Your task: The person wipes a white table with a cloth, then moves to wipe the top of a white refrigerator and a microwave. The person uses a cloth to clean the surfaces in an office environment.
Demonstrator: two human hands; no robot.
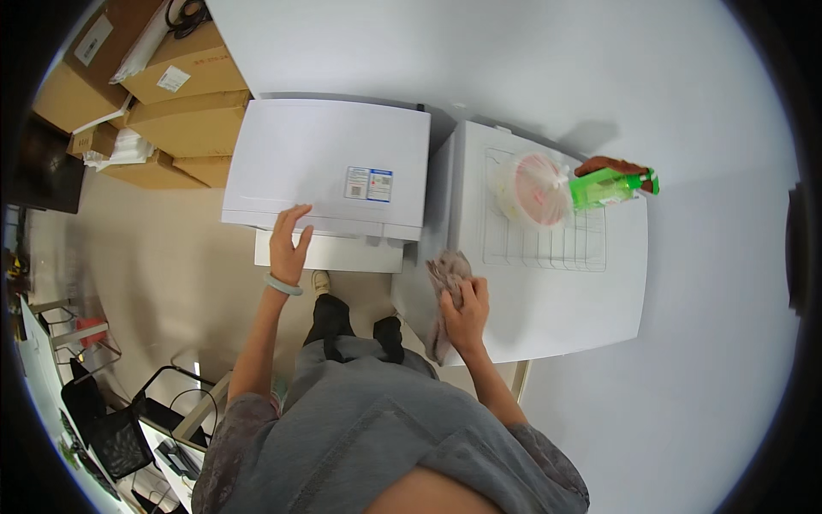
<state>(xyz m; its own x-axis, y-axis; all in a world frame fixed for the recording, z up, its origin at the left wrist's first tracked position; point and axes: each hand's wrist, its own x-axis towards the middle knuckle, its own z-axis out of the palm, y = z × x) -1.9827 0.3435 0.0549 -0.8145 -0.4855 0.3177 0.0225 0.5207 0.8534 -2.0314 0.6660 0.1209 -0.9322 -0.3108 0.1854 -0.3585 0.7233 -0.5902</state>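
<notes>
My right hand grips a crumpled grey-brown cloth over the near left edge of a white appliance. One end of the cloth hangs down past that edge. My left hand, a pale bangle at its wrist, holds nothing. Its fingers are apart, at the front edge of a second white appliance with a printed label on top. Whether the fingertips touch the surface I cannot tell. A white panel juts out below that front edge.
A wire rack lies on the right appliance, with a tied plastic bag holding something pink. Beside it are a green spray bottle and a brown cloth. Cardboard boxes are stacked at left. A black chair stands lower left.
</notes>
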